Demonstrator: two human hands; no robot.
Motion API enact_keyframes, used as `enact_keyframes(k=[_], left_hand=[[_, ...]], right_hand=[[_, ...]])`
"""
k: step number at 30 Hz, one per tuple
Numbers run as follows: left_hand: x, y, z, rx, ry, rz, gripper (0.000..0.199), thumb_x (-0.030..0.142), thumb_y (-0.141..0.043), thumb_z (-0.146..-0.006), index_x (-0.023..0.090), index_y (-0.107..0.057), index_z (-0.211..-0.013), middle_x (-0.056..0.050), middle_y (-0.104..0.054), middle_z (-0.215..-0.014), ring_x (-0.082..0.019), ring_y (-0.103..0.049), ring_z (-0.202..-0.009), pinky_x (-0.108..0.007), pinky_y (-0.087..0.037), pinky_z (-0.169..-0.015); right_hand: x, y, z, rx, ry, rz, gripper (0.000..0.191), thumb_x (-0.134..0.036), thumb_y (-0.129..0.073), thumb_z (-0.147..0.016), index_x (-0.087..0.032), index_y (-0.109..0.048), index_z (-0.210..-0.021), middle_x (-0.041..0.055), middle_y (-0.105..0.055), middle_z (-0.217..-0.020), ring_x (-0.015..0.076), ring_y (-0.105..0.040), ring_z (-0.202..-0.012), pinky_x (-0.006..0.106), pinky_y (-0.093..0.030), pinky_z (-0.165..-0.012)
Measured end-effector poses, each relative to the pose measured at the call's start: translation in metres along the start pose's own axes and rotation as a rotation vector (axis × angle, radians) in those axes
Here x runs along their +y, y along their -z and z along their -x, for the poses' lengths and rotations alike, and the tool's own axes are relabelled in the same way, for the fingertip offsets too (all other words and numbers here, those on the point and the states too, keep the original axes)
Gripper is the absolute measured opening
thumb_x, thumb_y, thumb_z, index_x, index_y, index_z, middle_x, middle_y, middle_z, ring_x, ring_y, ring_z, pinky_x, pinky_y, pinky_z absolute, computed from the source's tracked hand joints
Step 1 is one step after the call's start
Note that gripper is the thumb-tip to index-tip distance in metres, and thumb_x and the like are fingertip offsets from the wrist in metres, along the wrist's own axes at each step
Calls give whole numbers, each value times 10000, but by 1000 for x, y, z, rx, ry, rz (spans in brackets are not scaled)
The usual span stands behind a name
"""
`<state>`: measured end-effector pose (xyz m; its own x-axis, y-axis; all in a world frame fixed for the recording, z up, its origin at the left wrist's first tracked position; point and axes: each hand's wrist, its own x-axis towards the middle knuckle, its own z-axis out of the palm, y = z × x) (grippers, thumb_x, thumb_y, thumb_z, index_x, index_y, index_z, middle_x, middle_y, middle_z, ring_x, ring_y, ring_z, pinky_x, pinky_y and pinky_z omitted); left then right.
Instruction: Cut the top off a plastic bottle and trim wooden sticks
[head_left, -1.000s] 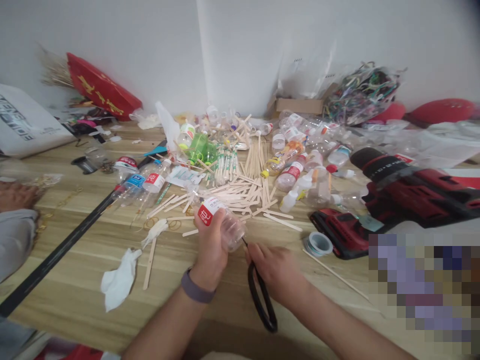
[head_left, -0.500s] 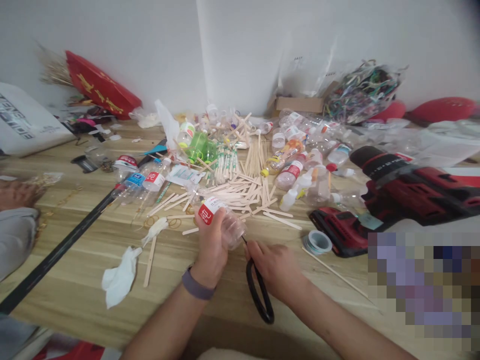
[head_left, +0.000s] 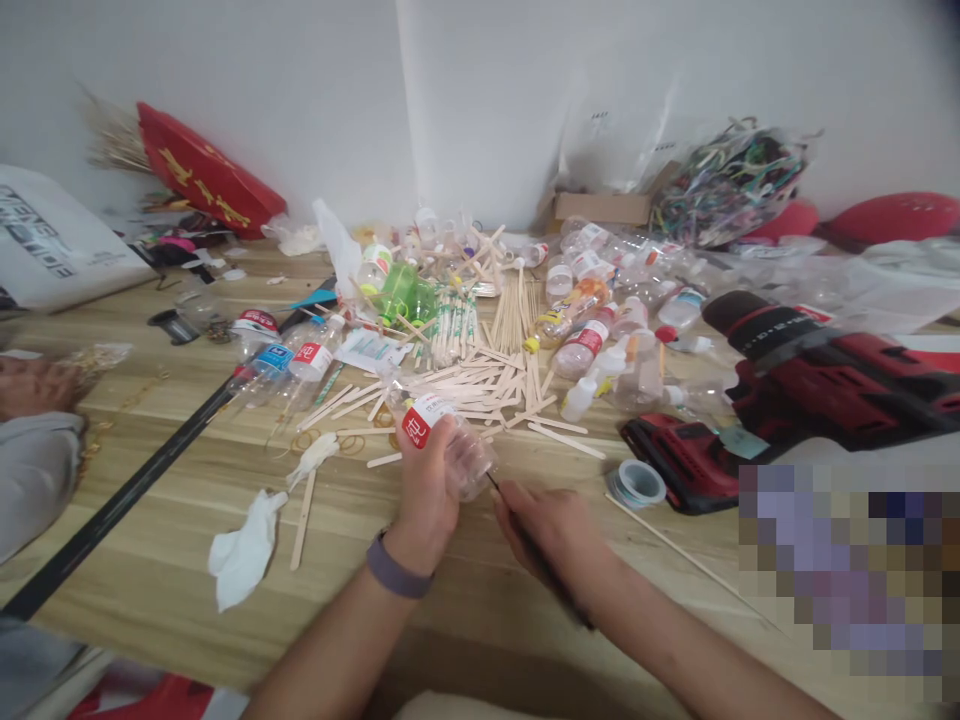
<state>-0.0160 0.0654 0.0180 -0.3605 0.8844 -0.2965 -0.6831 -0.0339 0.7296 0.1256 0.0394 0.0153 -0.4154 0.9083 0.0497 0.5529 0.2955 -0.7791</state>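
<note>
My left hand [head_left: 427, 490], with a purple band at the wrist, is wrapped round a clear plastic bottle [head_left: 466, 460] with a red and white label. The bottle lies tilted, its base toward my right hand [head_left: 551, 530]. That hand is closed on a black-handled tool [head_left: 547, 570], whose thin dark tip meets the bottle's base. Whether the tip has gone through the plastic cannot be made out. Just beyond the bottle lies a pile of flat wooden sticks [head_left: 480, 390].
A red and black power drill [head_left: 810, 370] stands at the right, near a small tape roll [head_left: 636, 484]. Plastic bottles [head_left: 585, 340] crowd the back. A black bar [head_left: 142, 480] crosses the left side, near another person's hand [head_left: 37, 388]. A crumpled tissue [head_left: 246, 550] lies left of my arm.
The black handle has turned in my right hand; its loop faced the camera before and now appears edge-on. The bottle remains in my left hand, and the view has shifted slightly.
</note>
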Motion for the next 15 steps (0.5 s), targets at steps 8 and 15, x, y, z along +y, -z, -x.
enact_keyframes(k=[8,15], left_hand=[[1,-2,1,-13,-6,30,479,284,-793,-705,275,-460,-1049,48,-627,-741,-144,-630,-608,-276,-518,-587],[1,-2,0,20,-2,5,509,242,-779,-708,288,-418,-1065,47,-644,-797,-134,-625,-611,-284,-535,-597]], right_hand=[[-7,-10,-1,-64,-119,-62,531,-407,-168,-1028,-180,-610,-842,-16,-538,-469,165,-548,-375,245,-400,-390],[-4,7,-4,-27,-10,74,117,-217,-548,-789,-190,-582,-680,93,-663,-680,204,-602,-580,303,-411,-574]])
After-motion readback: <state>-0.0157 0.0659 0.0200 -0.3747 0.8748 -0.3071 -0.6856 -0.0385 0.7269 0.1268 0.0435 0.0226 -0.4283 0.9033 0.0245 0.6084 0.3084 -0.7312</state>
